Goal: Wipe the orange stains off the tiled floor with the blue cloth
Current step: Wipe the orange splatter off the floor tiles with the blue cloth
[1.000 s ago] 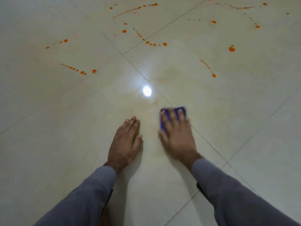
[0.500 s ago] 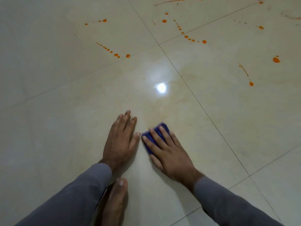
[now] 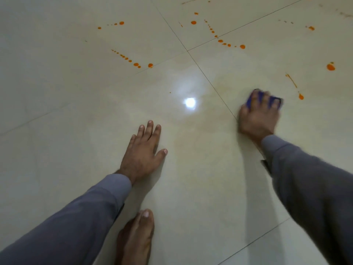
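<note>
My right hand (image 3: 257, 115) presses the folded blue cloth (image 3: 250, 99) flat on the cream tiled floor (image 3: 57, 92); only the cloth's far edge shows past the fingers, and it is motion-blurred. An orange streak and drop (image 3: 300, 96) lie just right of the cloth. My left hand (image 3: 143, 152) rests palm-down on the floor with fingers spread, holding nothing. Further off are a dotted orange line (image 3: 133, 62), another dotted trail (image 3: 229, 44) and a larger blob (image 3: 330, 66).
A bare foot (image 3: 137, 238) stands at the bottom centre, just behind my left arm. A bright lamp reflection (image 3: 190, 102) sits between the hands. A faint yellowish smear covers the tiles around it. Dark grout lines cross the floor diagonally.
My right hand has slid the cloth away from beside the left hand, out to the right and forward, towards the orange streak. The left hand stays planted.
</note>
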